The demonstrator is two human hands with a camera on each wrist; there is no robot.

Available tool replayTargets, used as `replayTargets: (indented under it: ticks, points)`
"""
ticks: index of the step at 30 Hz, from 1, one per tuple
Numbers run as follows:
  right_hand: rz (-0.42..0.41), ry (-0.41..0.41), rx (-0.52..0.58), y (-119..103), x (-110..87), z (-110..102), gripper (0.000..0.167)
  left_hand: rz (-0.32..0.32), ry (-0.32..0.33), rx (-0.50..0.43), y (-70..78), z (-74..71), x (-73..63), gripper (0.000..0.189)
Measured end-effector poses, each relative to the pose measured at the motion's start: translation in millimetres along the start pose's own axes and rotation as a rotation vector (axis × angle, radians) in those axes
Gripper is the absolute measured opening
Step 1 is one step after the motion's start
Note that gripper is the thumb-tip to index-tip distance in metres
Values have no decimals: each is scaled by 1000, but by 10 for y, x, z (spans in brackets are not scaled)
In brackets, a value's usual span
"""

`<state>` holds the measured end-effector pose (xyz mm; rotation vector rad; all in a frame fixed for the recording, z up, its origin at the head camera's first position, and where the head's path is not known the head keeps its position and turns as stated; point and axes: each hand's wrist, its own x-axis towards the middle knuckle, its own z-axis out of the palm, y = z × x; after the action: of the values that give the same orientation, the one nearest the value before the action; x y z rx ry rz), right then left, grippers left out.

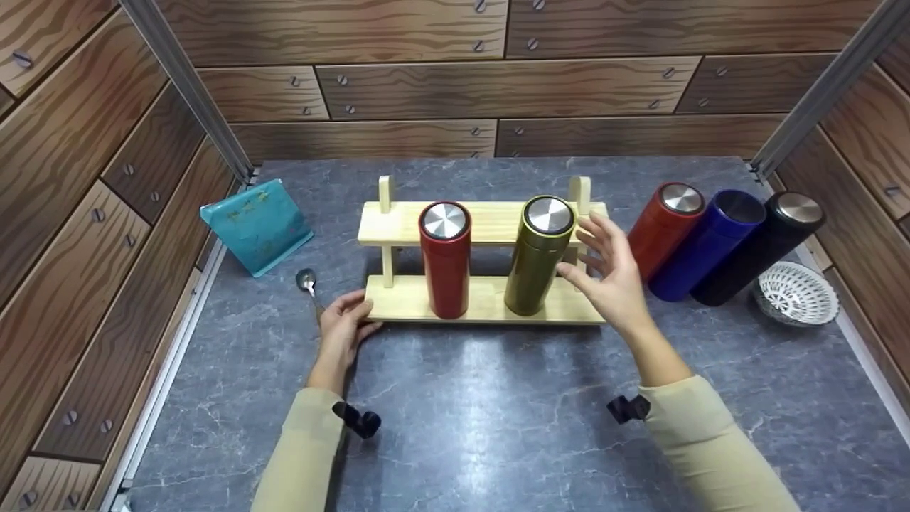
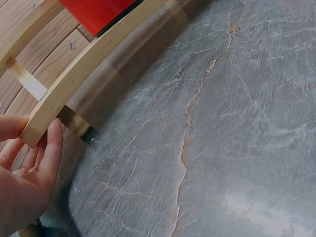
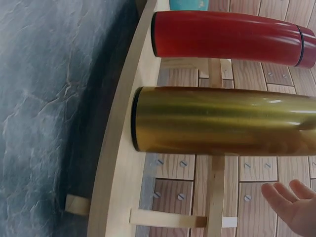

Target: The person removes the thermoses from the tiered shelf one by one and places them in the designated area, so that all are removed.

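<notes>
A two-tier wooden shelf (image 1: 398,297) stands mid-table. On its lower board are a red thermos bottle (image 1: 448,277) and, to its right, a gold-green thermos bottle (image 1: 533,274), both upright with steel-topped lids. My left hand (image 1: 341,328) pinches the left end of the lower board, thumb above and fingers underneath, as the left wrist view shows at the board's end (image 2: 42,121). Just right of the gold-green bottle is my right hand (image 1: 613,277), fingers spread and holding nothing. In the right wrist view, a gap separates its fingertips (image 3: 269,190) from that bottle (image 3: 222,121).
Right of the shelf stand an orange-red bottle (image 1: 657,231), a blue bottle (image 1: 707,245) and a black bottle (image 1: 757,249), near a white woven basket (image 1: 796,295). To the left are a teal pouch (image 1: 259,227) and a spoon (image 1: 307,281). Wood-patterned walls (image 1: 412,92) enclose the table.
</notes>
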<state>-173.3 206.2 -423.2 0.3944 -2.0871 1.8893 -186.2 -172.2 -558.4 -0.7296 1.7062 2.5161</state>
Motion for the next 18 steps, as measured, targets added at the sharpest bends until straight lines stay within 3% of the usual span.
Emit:
replayTargets:
  ticks: [8,14,18]
  points:
    - [-7,-33,11,-76,74,115,81,-6,1,5,1,13,-1,34]
    - [12,-46,12,-270,88,223,80,0,3,6,1,6,6,34]
    - [34,-44,23,-168,133,232,83,2,-2,9,1,2,2,34]
